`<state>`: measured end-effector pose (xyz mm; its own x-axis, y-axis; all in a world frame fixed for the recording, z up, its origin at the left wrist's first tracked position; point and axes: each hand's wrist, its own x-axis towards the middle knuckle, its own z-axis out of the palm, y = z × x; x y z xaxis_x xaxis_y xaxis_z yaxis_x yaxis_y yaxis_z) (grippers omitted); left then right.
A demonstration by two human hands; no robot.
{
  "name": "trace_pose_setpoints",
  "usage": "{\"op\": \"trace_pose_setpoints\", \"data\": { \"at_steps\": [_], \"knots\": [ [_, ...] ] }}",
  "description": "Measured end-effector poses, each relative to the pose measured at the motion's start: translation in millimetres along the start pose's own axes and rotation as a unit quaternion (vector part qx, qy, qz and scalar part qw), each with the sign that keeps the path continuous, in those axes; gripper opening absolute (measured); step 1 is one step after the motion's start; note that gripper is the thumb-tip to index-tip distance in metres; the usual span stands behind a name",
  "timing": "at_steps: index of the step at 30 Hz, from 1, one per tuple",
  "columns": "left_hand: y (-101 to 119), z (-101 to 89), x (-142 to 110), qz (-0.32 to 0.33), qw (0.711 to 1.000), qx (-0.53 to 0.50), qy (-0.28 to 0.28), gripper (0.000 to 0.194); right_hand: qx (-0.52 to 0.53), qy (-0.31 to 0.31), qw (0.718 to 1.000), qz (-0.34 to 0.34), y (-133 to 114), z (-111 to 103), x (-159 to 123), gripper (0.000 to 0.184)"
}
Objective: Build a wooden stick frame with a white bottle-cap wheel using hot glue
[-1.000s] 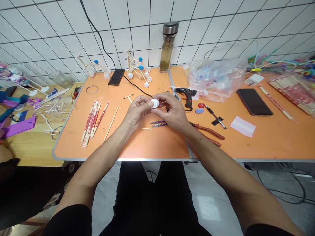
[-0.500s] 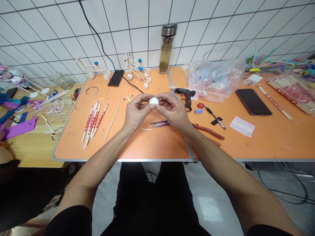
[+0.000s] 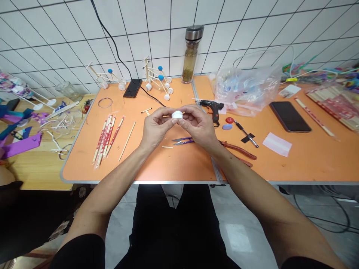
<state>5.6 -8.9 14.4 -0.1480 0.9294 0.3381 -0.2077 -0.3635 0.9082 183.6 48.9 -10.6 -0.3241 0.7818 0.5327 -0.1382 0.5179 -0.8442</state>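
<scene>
Above the middle of the orange table [image 3: 174, 164], both my hands pinch a small white bottle cap [image 3: 177, 114]. My left hand [image 3: 156, 128] grips its left side with thumb and fingertips. My right hand [image 3: 198, 127] closes on its right side; a thin wooden stick seems to poke out behind the cap. Small purple-handled snips [image 3: 182, 141] and a short stick piece [image 3: 167, 147] lie on the table just under my hands.
Red-handled pliers [image 3: 238, 149], a black glue gun [image 3: 212, 107], red and blue caps, several wrapped chopsticks [image 3: 106, 138], two stick models with cap wheels [image 3: 157, 78], two phones, a tea bottle [image 3: 191, 54] and a plastic bag [image 3: 246, 89] lie around. A cluttered wooden table stands on the left.
Both hands have lifted slightly away from me with the cap, and the cap has turned so its side faces me instead of its round face.
</scene>
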Motion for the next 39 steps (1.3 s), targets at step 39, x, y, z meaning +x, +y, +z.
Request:
{"op": "trace_pose_setpoints", "data": {
  "at_steps": [39],
  "knots": [
    [-23.6, -8.0, 6.9, -0.005, 0.999, -0.024, -0.03, 0.042, -0.076, 0.063, 0.987, -0.13, 5.9, 2.5, -7.7, 0.028]
  ]
}}
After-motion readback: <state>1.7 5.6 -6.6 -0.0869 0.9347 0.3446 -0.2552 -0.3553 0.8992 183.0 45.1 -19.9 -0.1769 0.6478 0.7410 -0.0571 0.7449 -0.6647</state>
